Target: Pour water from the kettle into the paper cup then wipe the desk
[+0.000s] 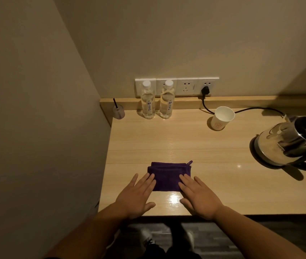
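A folded purple cloth [169, 174] lies near the front edge of the light wooden desk [204, 146]. My left hand [137, 197] lies flat and spread, its fingertips on the cloth's left edge. My right hand [198, 197] lies flat too, fingertips on the cloth's right edge. Neither hand grips anything. A white paper cup [221, 117] stands upright at the back, right of centre. The steel kettle [290, 143] with a black lid and handle sits on its base at the far right, partly cut off by the frame.
Two clear water bottles [157, 100] stand at the back against the wall sockets [176, 86]. The kettle's black cord [207, 107] runs from a socket behind the cup. A small clear holder with a black stick [118, 111] sits in the back left corner. A wall bounds the desk's left side.
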`<state>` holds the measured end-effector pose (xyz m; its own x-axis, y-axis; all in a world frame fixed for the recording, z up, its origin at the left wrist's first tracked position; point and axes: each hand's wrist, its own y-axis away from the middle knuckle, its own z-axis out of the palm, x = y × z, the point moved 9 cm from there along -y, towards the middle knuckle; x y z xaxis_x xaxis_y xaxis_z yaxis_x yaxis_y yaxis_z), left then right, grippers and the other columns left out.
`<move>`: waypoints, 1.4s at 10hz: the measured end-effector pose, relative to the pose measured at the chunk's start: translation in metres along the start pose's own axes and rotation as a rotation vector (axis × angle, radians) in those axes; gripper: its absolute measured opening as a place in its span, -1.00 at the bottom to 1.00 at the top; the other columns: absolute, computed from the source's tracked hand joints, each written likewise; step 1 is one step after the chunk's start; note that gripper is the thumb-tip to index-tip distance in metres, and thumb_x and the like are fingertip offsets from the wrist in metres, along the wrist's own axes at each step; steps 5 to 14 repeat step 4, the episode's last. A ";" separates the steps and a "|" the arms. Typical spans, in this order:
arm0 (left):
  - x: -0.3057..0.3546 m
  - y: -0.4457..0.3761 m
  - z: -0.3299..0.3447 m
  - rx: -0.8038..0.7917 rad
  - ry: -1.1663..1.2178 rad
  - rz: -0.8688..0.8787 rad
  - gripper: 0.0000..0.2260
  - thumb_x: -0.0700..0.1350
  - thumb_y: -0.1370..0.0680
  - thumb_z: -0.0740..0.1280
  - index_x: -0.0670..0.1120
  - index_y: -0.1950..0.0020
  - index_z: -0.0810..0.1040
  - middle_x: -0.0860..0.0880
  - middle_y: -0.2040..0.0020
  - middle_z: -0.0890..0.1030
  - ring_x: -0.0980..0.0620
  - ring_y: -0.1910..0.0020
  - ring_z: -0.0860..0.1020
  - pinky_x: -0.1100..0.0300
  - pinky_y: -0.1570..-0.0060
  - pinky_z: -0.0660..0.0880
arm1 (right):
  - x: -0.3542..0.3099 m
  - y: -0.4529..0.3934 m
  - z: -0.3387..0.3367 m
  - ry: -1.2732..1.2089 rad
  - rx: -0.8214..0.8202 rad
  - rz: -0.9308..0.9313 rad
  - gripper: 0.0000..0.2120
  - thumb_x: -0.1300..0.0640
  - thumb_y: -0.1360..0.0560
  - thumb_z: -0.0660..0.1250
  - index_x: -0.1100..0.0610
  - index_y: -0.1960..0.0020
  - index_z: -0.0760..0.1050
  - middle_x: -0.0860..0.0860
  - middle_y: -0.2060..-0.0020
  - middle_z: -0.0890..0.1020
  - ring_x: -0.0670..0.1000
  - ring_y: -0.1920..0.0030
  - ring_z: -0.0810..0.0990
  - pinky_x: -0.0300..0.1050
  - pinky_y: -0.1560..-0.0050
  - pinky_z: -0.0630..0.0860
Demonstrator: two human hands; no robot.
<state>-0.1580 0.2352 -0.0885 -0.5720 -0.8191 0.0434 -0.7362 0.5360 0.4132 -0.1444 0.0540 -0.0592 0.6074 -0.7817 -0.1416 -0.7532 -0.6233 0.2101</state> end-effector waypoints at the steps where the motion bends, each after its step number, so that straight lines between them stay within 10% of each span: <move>1: 0.000 0.000 -0.003 0.000 -0.008 0.005 -0.29 0.32 -0.56 -0.20 -0.10 -0.56 -0.19 -0.06 -0.52 -0.30 0.00 -0.47 -0.39 -0.07 -0.38 -0.47 | -0.001 -0.001 0.003 -0.002 -0.066 -0.012 -0.44 -0.18 -0.53 0.13 0.14 -0.40 0.38 0.15 -0.44 0.34 0.12 -0.44 0.29 0.19 -0.39 0.15; 2: -0.001 0.000 -0.010 0.007 0.016 -0.008 -0.30 0.31 -0.57 -0.18 -0.10 -0.57 -0.16 -0.05 -0.51 -0.28 0.01 -0.49 -0.33 -0.05 -0.39 -0.45 | 0.002 -0.003 0.000 -0.074 -0.079 -0.001 -0.40 -0.23 -0.55 0.02 0.10 -0.46 0.28 0.10 -0.50 0.21 0.09 -0.50 0.12 0.11 -0.47 -0.08; 3: -0.002 0.003 -0.026 0.093 0.078 -0.029 -0.36 0.25 -0.60 -0.11 -0.09 -0.58 -0.06 -0.04 -0.52 -0.20 0.00 -0.54 -0.21 -0.05 -0.43 -0.38 | 0.006 -0.005 -0.019 -0.153 0.027 0.029 -0.47 -0.20 -0.54 0.09 0.08 -0.37 0.40 0.07 -0.42 0.38 0.11 -0.43 0.28 0.10 -0.44 0.12; 4: 0.004 0.006 -0.050 0.217 0.219 -0.004 -0.54 0.11 -0.61 0.08 -0.08 -0.43 0.36 -0.07 -0.44 0.41 -0.06 -0.36 0.40 -0.06 -0.36 0.30 | 0.006 -0.014 -0.040 -0.190 0.085 0.034 -0.66 -0.12 -0.55 0.10 0.04 -0.12 0.52 0.02 -0.04 0.62 0.08 -0.03 0.56 -0.07 0.00 0.42; 14: 0.004 0.006 -0.050 0.217 0.219 -0.004 -0.54 0.11 -0.61 0.08 -0.08 -0.43 0.36 -0.07 -0.44 0.41 -0.06 -0.36 0.40 -0.06 -0.36 0.30 | 0.006 -0.014 -0.040 -0.190 0.085 0.034 -0.66 -0.12 -0.55 0.10 0.04 -0.12 0.52 0.02 -0.04 0.62 0.08 -0.03 0.56 -0.07 0.00 0.42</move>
